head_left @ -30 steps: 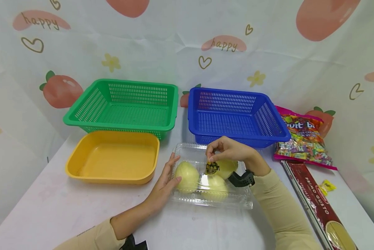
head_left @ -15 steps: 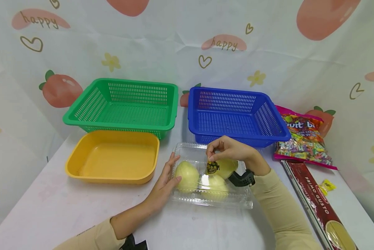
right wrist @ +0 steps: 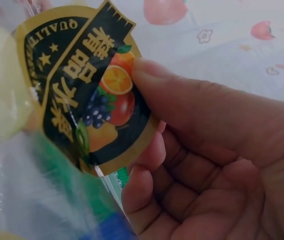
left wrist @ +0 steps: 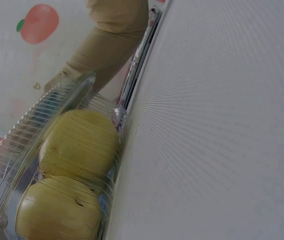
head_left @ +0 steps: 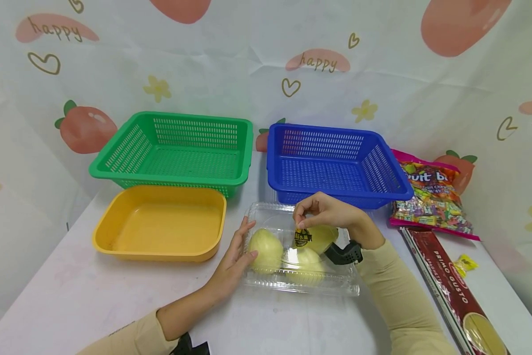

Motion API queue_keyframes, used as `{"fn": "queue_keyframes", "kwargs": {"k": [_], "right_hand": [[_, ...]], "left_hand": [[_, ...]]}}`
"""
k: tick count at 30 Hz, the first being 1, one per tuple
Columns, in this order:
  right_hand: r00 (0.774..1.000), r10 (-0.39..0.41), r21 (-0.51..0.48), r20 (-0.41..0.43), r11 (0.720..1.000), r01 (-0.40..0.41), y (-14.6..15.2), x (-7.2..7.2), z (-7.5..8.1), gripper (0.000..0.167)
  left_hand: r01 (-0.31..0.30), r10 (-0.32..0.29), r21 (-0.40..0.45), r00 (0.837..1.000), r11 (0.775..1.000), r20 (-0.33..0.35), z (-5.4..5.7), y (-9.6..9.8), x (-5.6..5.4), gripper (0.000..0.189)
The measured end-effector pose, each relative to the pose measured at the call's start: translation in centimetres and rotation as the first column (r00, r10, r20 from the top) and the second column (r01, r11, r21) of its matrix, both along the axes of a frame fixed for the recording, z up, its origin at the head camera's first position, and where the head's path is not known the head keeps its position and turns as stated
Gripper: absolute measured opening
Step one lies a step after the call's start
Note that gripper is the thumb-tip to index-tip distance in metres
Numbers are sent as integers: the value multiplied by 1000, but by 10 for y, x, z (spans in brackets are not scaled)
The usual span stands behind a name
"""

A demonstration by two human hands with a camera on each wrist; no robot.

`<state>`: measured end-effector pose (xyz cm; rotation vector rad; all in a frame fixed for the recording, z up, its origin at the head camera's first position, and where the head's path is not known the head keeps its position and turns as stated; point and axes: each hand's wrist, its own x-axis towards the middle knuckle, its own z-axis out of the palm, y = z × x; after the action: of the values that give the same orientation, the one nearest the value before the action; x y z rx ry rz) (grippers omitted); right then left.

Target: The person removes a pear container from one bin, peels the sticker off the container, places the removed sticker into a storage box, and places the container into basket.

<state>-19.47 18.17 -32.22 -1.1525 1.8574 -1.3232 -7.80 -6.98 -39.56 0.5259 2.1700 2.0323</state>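
A clear plastic clamshell box [head_left: 343, 287] stands in front of the blue basket, its lid down. Inside lie three pale yellow-green round fruits [head_left: 266, 250]; two fruits [left wrist: 79, 145] show through the box wall in the left wrist view. Along the box's left side rests my left hand [head_left: 230, 271], fingers mostly straight and thumb on the lid. My right hand [head_left: 330, 217] is over the lid. Thumb and fingers of it pinch the edge of a black and gold fruit sticker [right wrist: 82, 85]. How much of the sticker clings to the lid I cannot tell.
Behind stand a green basket [head_left: 244, 170] and a blue basket [head_left: 337, 193]. A yellow tub [head_left: 159, 254] is at left. On the right lie a candy bag [head_left: 430, 197], a spaghetti pack [head_left: 448, 281] and a small yellow-wrapped candy [head_left: 465, 265].
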Motion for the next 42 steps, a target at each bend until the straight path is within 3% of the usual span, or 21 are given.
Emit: {"fn": "queue_keyframes", "kwargs": {"k": [23,42], "right_hand": [[999,20,-25,-27,999,-21,1,1,1,13],[999,-6,-1,-45,1000,6,3,4,11,9]], "left_hand": [[-2,2,2,1000,1000,26,-1,-1,0,58],[-3,3,0,1000,1000,14,-1,-1,-1,56]]}}
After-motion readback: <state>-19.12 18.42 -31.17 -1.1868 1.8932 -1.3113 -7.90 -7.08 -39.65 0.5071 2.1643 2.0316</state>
